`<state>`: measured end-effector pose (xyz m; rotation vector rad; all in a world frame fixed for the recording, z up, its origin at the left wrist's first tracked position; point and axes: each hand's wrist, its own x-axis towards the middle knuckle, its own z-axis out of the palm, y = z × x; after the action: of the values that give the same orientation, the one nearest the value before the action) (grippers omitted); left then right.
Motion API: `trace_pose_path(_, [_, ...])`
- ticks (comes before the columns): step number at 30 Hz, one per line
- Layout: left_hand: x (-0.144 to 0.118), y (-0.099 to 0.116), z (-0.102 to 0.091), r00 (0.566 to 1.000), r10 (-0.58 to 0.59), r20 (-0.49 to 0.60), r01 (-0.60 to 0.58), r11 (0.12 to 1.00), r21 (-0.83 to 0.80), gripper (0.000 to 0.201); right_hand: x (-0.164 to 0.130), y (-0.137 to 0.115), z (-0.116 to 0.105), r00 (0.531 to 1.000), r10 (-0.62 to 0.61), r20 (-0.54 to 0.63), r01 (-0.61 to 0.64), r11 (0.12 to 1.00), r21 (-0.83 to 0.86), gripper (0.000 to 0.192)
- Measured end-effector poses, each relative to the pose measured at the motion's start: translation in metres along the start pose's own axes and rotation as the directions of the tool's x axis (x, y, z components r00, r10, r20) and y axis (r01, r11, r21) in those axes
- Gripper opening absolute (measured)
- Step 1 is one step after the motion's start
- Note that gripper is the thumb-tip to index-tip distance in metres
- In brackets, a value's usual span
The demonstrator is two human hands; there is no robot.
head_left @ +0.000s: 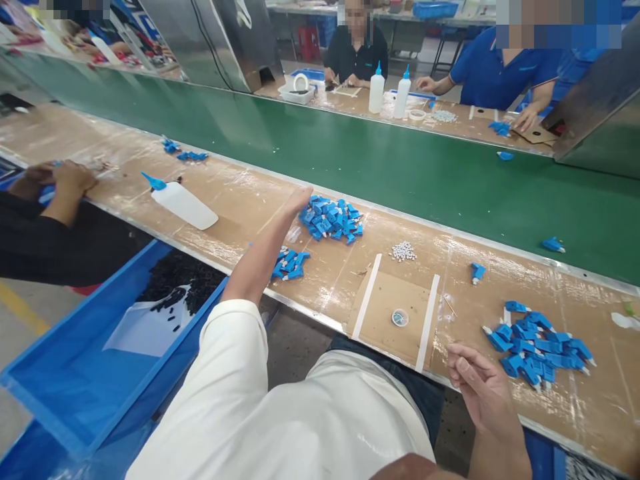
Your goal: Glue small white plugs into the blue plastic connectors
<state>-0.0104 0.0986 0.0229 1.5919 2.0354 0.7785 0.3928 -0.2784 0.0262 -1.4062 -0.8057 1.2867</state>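
Observation:
My left hand [299, 202] reaches over the brown work surface to the left edge of a pile of small blue plastic parts [331, 219] with white tips. It touches or nearly touches the pile, and its fingers are mostly hidden. A smaller cluster of blue parts [290, 264] lies by my left forearm. My right hand [477, 381] hovers at the table's front edge, fingers curled and thumb against them; anything pinched there is too small to make out. Right of it lies another pile of blue parts [543, 347]. A small round dish [399, 318] sits on a cardboard sheet [380, 300] between white tape strips.
Small grey-white pellets [403, 251] and a single blue part [477, 272] lie beyond the cardboard. A white bottle [185, 205] rests on its side at left. A green conveyor [310, 153] runs behind. A blue bin [75, 393] stands at lower left. Co-workers sit left and opposite.

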Motion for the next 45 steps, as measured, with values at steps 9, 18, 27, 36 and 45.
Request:
trace_pose_path(9, [-0.064,0.013,0.012,0.817,0.482,0.316,-0.573,0.741,0.35,0.075,0.034,-0.072,-0.058,0.989,-0.148,-0.015,0.111,0.803,-0.586,0.036])
trace_pose_path(18, [-0.088,0.028,0.025,0.844,0.533,0.062,-0.531,0.813,0.238,0.066,0.211,-0.157,-0.135,0.906,-0.324,-0.273,-0.187,0.273,-0.944,0.019])
trace_pose_path(27, [-0.162,0.066,0.005,0.739,0.667,-0.093,-0.673,0.738,-0.051,0.031,0.272,-0.139,-0.123,0.933,-0.289,-0.213,-0.149,0.227,-0.962,0.029])
trace_pose_path(36, [-0.204,0.1,0.041,0.537,0.827,0.169,-0.771,0.562,-0.3,0.024,0.218,-0.101,-0.082,0.841,0.151,0.519,0.442,0.359,-0.822,0.022])
trace_pose_path(45, [-0.23,0.098,0.021,0.584,0.78,0.223,-0.682,0.621,-0.385,0.024,0.139,-0.133,-0.122,0.94,0.018,0.34,0.3,0.427,-0.853,0.025])
